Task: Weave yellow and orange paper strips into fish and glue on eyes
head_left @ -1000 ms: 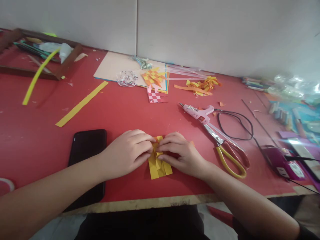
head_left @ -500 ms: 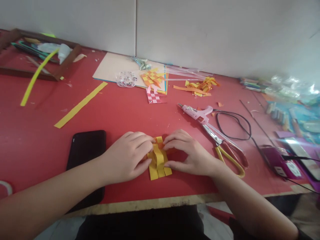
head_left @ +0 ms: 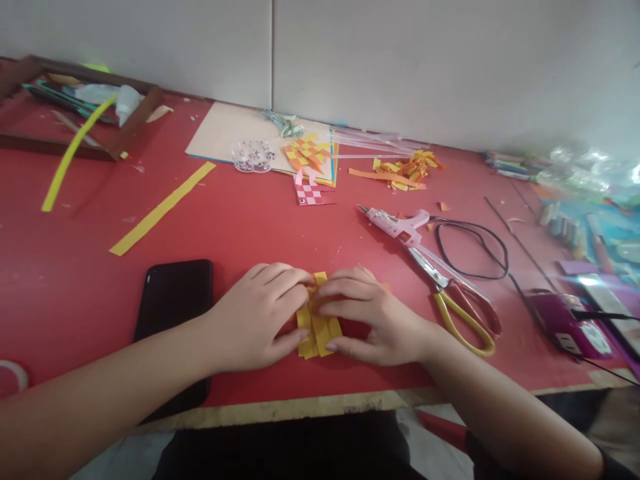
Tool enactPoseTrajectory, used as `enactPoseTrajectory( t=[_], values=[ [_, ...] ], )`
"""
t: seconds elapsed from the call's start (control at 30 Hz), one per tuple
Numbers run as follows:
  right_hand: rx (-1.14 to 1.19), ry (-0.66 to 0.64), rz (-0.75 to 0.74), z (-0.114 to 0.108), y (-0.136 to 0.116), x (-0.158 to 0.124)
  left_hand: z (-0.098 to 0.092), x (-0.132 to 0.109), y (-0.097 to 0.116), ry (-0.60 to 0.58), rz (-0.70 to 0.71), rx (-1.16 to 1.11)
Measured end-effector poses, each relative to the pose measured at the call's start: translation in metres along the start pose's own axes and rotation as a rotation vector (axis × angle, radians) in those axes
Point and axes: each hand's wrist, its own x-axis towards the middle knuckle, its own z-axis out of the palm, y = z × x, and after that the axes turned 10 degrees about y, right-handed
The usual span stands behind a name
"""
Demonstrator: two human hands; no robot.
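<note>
A red table (head_left: pixel 280 227) carries a black phone (head_left: pixel 173 300) near left and a yellow woven paper (head_left: pixel 317 327) at the near edge. Scissors (head_left: pixel 457 303) and a pink glue gun (head_left: pixel 397 227) lie to the right. A yellow strip (head_left: pixel 163 208) lies left, with a beige card sheet (head_left: pixel 225 130) and orange scraps (head_left: pixel 405 170) far back.

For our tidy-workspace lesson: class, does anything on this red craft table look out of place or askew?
Yes: the flat black phone lies at the red table's near edge, and cut orange and yellow paper scraps lie strewn by the wall.
</note>
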Motion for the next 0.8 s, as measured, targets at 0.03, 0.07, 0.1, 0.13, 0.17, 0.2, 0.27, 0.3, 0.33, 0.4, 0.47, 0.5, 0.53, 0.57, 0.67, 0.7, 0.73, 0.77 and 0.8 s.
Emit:
enactPoseTrajectory(
  t=[0.03,0.07,0.1,0.13,0.17,0.2,0.27,0.3,0.33,0.4,0.47,0.5,0.53,0.57,0.67,0.7,0.73,0.77,0.8],
  values=[
    [-0.003,-0.004,-0.015,0.001,0.0,0.0,0.0,0.0,0.0,-0.001,-0.006,-0.003],
    [-0.006,-0.004,-0.024,0.001,0.001,0.0,0.001,0.0,-0.001,-0.003,-0.011,-0.006],
    [-0.007,-0.001,-0.029,0.001,0.001,0.0,0.001,0.0,-0.001,-0.002,-0.015,-0.012],
    [-0.005,0.002,-0.03,0.001,0.002,0.0,0.001,0.0,-0.002,-0.001,-0.022,-0.02],
    [-0.002,0.004,-0.027,0.001,0.002,0.001,0.001,0.0,-0.003,0.003,-0.033,-0.033],
    [0.0,0.007,-0.022,0.002,0.002,0.001,0.002,0.001,-0.003,0.008,-0.047,-0.047],
    [0.004,0.039,-0.009,0.004,0.002,0.001,0.002,0.002,-0.004,0.023,-0.08,-0.074],
    [0.006,0.061,-0.002,0.006,0.002,0.002,0.001,0.002,-0.004,0.032,-0.095,-0.083],
    [0.009,0.083,0.002,0.008,0.002,0.002,0.001,0.003,-0.003,0.039,-0.108,-0.09],
    [0.015,0.11,-0.001,0.012,0.002,0.003,0.0,0.004,-0.003,0.042,-0.127,-0.103],
    [0.006,0.106,-0.016,0.016,0.001,0.004,0.0,0.005,-0.002,0.036,-0.141,-0.115],
    [-0.003,0.101,-0.027,0.017,0.001,0.004,-0.001,0.006,-0.002,0.034,-0.145,-0.12],
    [-0.013,0.095,-0.036,0.017,0.002,0.004,-0.001,0.006,-0.002,0.035,-0.149,-0.123],
    [-0.022,0.089,-0.043,0.018,0.002,0.004,-0.001,0.006,-0.002,0.04,-0.154,-0.124],
    [-0.035,0.07,-0.05,0.016,0.002,0.004,-0.002,0.005,-0.001,0.059,-0.174,-0.124],
    [-0.036,0.065,-0.047,0.016,0.002,0.004,-0.002,0.005,-0.001,0.063,-0.18,-0.127],
    [-0.036,0.06,-0.044,0.016,0.003,0.004,-0.003,0.004,-0.001,0.068,-0.185,-0.135],
    [-0.037,0.058,-0.043,0.016,0.003,0.004,-0.003,0.004,-0.001,0.076,-0.188,-0.146],
    [-0.038,0.057,-0.043,0.016,0.003,0.004,-0.003,0.003,-0.002,0.087,-0.192,-0.159]
  ],
)
